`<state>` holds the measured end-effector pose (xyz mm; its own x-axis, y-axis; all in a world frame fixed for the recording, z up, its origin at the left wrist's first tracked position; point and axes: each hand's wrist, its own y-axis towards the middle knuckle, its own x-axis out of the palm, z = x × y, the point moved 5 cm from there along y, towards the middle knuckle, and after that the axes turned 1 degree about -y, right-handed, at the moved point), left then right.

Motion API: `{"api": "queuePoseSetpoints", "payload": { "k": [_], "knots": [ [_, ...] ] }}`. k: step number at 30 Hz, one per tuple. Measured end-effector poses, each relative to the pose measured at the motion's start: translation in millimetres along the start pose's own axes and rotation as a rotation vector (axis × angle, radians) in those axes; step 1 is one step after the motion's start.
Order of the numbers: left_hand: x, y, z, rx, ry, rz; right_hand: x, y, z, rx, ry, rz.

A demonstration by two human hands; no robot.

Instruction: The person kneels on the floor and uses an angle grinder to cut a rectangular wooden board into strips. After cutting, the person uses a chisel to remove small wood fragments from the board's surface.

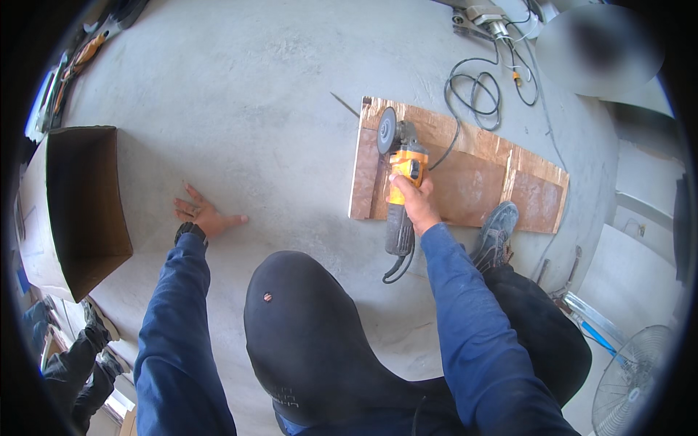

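My right hand point(420, 206) is wrapped round the yellow and black body of an angle grinder point(399, 225). Its grey disc point(387, 131) points away from me, above the left end of a brown wooden board point(465, 182). Whether the grinder touches the board I cannot tell. My left hand point(203, 214) has its fingers spread over the grey floor point(276, 145), with nothing in it. A dark watch or band circles that wrist. My shoe point(498, 229) rests at the board's near edge. A thin dark rod point(344, 103) sticks out past the board's far left corner.
An open cardboard box point(87, 211) stands at left. A black cable point(476, 98) lies coiled beyond the board, near a metal tool point(486, 16). A wire fan point(634, 385) stands at lower right. Another person's legs point(76, 363) show at lower left.
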<state>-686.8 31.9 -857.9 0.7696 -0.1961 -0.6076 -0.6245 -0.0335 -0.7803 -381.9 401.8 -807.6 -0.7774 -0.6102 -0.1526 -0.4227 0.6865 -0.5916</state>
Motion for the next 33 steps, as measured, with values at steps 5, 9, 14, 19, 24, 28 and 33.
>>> {"api": "queuePoseSetpoints", "payload": {
  "k": [5, 9, 14, 19, 24, 28, 33],
  "knots": [
    [0.7, -0.2, -0.6, 0.013, -0.016, 0.008, 0.7, -4.0, -1.3, -0.021, 0.013, -0.009],
    [0.6, 0.4, -0.5, 0.012, -0.022, -0.001, 1.2, -6.6, 1.2, -0.019, 0.002, 0.004],
    [0.3, 1.4, 0.5, 0.019, -0.005, 0.002, 1.4, -10.0, 5.0, -0.015, 0.01, -0.007],
    [0.7, 2.4, 0.2, 0.019, -0.005, -0.001, 1.4, -12.5, 5.8, -0.021, 0.013, 0.004],
    [0.0, 1.8, -0.5, 0.024, -0.031, -0.002, 1.3, -15.1, 5.7, -0.043, -0.005, 0.007],
    [0.5, 2.4, 0.2, 0.014, -0.019, -0.01, 1.6, -16.9, 12.0, -0.017, 0.022, 0.013],
    [1.9, 4.2, -0.4, 0.0, -0.029, -0.002, 1.5, -16.3, 19.7, -0.011, 0.022, 0.025]
  ]
}}
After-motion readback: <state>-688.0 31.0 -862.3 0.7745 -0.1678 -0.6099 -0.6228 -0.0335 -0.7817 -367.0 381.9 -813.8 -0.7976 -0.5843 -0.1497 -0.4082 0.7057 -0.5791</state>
